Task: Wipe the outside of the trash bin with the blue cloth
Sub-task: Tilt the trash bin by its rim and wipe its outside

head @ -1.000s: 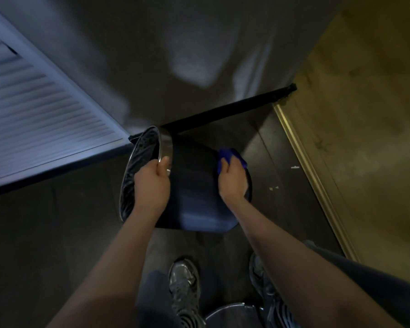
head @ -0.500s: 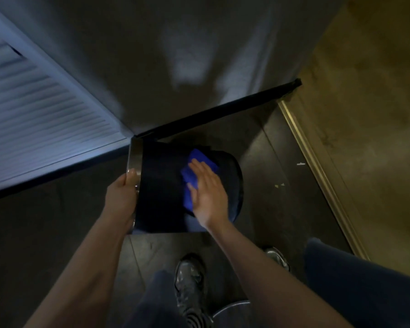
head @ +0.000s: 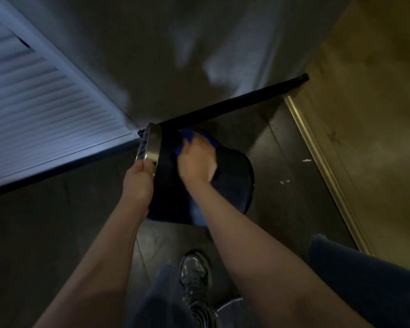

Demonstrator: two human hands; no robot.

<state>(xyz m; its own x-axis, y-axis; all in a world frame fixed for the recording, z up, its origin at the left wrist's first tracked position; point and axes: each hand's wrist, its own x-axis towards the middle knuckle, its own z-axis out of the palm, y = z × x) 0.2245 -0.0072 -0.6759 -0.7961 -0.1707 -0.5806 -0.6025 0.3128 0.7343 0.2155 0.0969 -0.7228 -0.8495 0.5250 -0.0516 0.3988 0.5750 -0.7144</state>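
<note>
The trash bin is held tipped on its side above the dark floor, close to the corner where the wall meets a louvred door. Its metal rim is turned to the left, its base to the right.

The left hand is closed on the rim, the fingers curled over the metal edge. The right hand is laid on the upper side of the bin with the blue cloth beneath it; the cloth is pressed against the bin wall and shows beyond the fingertips. Whether the right fingers are curled round the cloth or lie flat on it cannot be told, as the hand is blurred.

Risks judged from this position:
- The bin is carried by one hand at the rim only. If strong wiping pressure is applied, the bin may be twisted out of that grip and dropped
- The cloth may be slid out from under the hand if it is held by pressure alone
- The side facing the floor may be left unwiped unless the bin is rotated
- The rim may be knocked against the wall, which lies just beside it
</note>
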